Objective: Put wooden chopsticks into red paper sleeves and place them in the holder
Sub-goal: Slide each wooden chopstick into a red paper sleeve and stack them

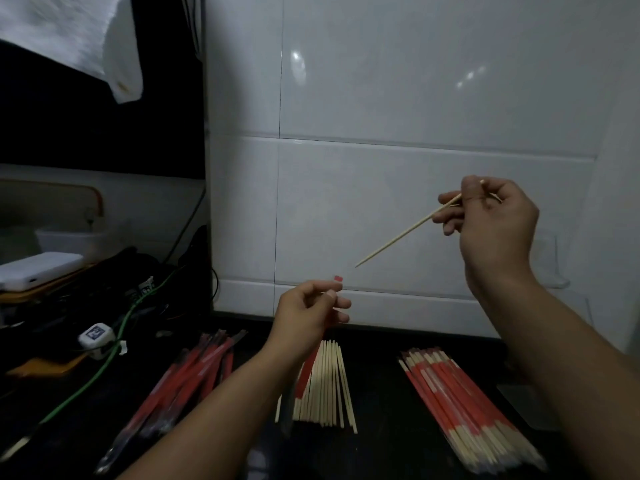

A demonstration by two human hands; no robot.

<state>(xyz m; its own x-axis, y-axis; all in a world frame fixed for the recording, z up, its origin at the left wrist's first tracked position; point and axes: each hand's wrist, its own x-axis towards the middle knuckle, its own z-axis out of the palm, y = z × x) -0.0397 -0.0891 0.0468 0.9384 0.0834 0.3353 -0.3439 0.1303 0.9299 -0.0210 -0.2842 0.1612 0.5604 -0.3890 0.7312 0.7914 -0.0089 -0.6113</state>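
My right hand (491,220) pinches the thick end of a bare wooden chopstick (401,235), raised in front of the wall, its tip pointing down-left. Lower left of it, my left hand (311,313) grips a red paper sleeve (308,372); the sleeve's top end shows just above my fingers and the rest hangs below my wrist. The chopstick tip is a short way above and right of the sleeve's top. On the dark counter lie a row of bare chopsticks (329,386), a pile of empty red sleeves (194,368) at left, and a pile of sleeved chopsticks (464,407) at right.
A white tiled wall (415,150) stands close behind the counter. At left are a green cable (104,362), a white plug adapter (95,336), a white box (38,268) and dark clutter. A white cloth (86,39) hangs at the top left.
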